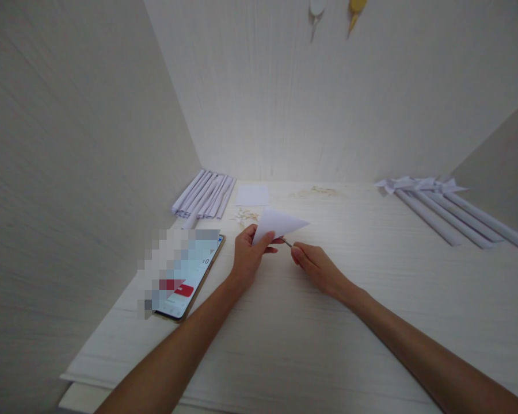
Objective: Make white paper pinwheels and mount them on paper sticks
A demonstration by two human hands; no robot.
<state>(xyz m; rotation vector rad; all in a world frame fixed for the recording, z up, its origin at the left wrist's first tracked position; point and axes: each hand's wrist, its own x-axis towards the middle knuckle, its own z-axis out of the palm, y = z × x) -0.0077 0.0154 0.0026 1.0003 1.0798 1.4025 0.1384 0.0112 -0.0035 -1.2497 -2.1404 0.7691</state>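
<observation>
1. The left hand (249,256) pinches a folded white paper (280,222) over the middle of the table (349,345), its point facing right.
2. The right hand (315,264) has its fingers closed around a thin rod (287,244), just beneath the paper.
3. Far left lie paper rolls (205,195); a paper square (252,195) lies right of them.
4. Left of the left hand is a phone (187,291).
5. Far right, more rolls (446,215) carry pointed paper ends (421,184).

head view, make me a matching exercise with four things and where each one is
1. pointed white paper
2. thin rod
3. phone
4. yellow hook

A. on the back wall
B. held in the left hand
C. on the table, beside the left forearm
D. held in the right hand

Pairs: 1-B, 2-D, 3-C, 4-A
</observation>
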